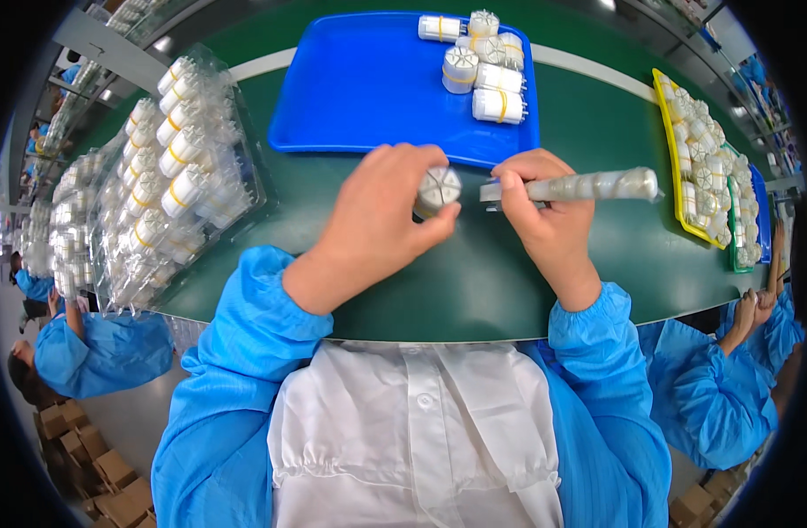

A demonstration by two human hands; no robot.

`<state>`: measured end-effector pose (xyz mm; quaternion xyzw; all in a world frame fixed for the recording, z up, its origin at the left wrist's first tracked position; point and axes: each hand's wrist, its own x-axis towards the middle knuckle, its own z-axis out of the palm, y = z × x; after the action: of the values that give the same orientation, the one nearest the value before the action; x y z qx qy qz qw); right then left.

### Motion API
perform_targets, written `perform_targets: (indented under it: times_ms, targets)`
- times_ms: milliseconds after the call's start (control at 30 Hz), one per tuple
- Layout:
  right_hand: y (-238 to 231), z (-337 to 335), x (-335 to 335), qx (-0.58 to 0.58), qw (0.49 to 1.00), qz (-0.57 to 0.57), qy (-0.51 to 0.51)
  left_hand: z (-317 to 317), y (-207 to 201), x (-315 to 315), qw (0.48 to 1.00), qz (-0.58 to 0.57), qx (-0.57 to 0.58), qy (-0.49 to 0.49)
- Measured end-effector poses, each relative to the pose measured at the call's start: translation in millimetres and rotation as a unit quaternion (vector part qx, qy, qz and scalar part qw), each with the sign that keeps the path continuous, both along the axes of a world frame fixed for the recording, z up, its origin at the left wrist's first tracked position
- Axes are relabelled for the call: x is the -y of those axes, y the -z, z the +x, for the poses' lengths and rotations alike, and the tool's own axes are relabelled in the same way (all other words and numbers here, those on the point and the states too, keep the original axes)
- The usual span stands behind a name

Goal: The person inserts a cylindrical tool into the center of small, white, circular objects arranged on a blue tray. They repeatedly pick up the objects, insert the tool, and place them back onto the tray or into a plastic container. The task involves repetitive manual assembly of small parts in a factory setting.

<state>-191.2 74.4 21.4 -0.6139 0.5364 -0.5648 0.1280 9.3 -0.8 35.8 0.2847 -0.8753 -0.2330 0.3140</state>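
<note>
White shirt front (412, 431) lies nearest. Past it, a white cylinder (440, 187), end up, is gripped by the left hand (368, 209) between fingers and thumb; the right hand (551, 209) grasps a grey-handled tool (601, 186) near the blue tray (359, 88). A loose left grip or tool knock could tip the cylinder.
</note>
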Motion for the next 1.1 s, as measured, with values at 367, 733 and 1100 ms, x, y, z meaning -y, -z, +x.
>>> perform_targets:
  times_ms: [367, 733, 1100]
  targets:
    - [8.4, 3.9, 3.2, 0.007, 0.999, 0.009, -0.049, 0.1, 28.0, -8.4, 0.996, -0.004, -0.051, 0.070]
    - [9.5, 9.7, 3.0, -0.060, 0.995, 0.028, -0.069, -6.7, 28.0, -14.4, 0.999, 0.011, -0.036, 0.021]
    - [7.8, 5.6, 1.3, 0.021, 0.997, 0.058, -0.053, -6.9, 29.8, -17.0, 0.995, 0.071, -0.066, 0.037]
